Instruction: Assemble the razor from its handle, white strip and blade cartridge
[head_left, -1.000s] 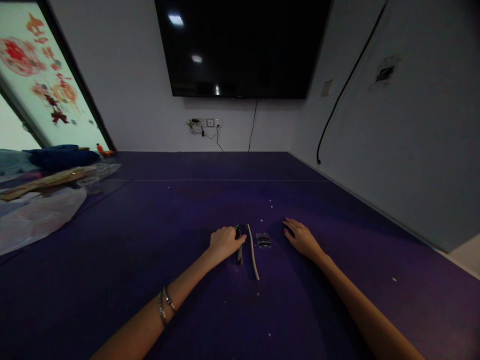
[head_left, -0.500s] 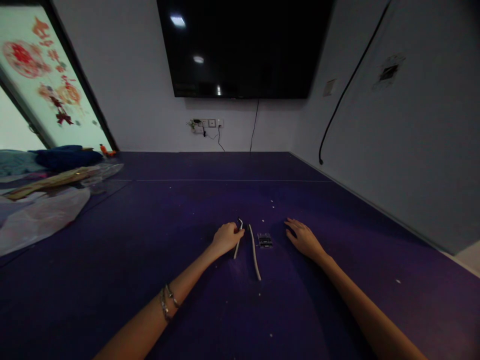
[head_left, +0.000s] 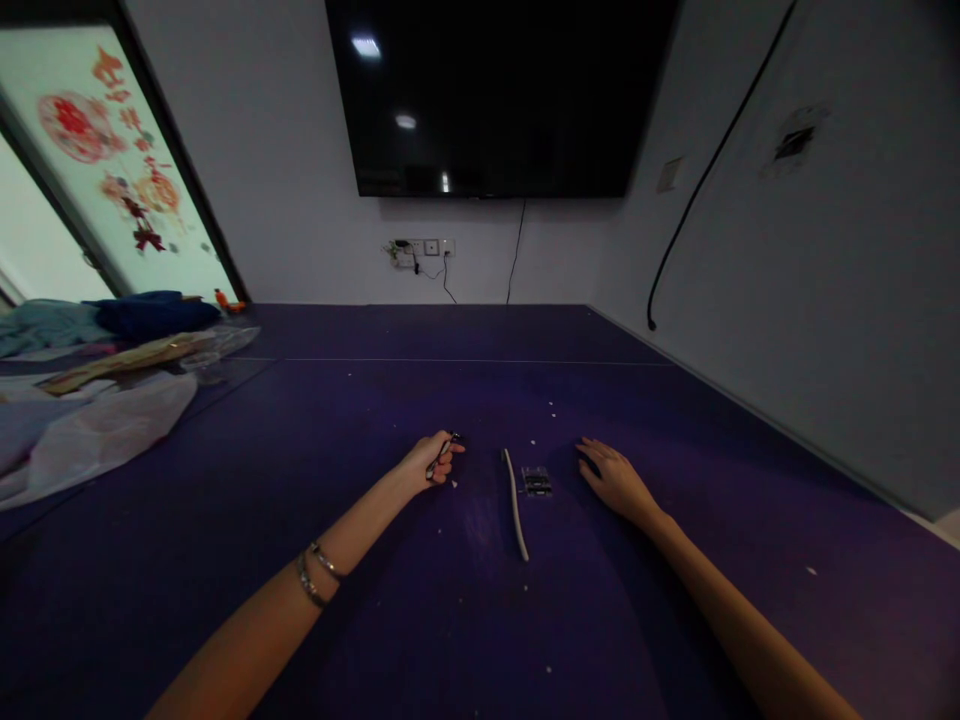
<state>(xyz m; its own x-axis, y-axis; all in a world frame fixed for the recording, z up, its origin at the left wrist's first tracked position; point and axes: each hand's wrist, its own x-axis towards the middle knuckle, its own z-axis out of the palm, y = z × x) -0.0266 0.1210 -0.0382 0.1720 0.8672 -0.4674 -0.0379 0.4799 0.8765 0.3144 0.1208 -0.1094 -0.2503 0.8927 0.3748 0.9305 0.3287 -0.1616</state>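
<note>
My left hand [head_left: 433, 462] is closed around a thin, stick-like thing [head_left: 442, 455] with a dark, shiny tip; its exact kind does not show. The hand is just above the purple surface [head_left: 360, 560], left of the middle. A short grey-white cable [head_left: 515, 510] lies lengthwise to its right. Beside that cable rests a small flat piece [head_left: 537, 482], partly clear and partly dark. My right hand [head_left: 611, 475] lies palm down on the surface, right of the small piece, fingers stretched out and holding nothing.
Plastic sheeting [head_left: 120, 430] and dark blue cloth [head_left: 157, 315] lie at the far left. A television [head_left: 495, 100] hangs on the back wall above sockets [head_left: 431, 247]. A black cable [head_left: 701, 185] runs down the right wall. White specks [head_left: 552, 408] dot the surface.
My left hand has moved left, away from the grey-white cable, and turned with the thin thing in its closed fingers. My right hand stays resting on the surface. The view has shifted slightly.
</note>
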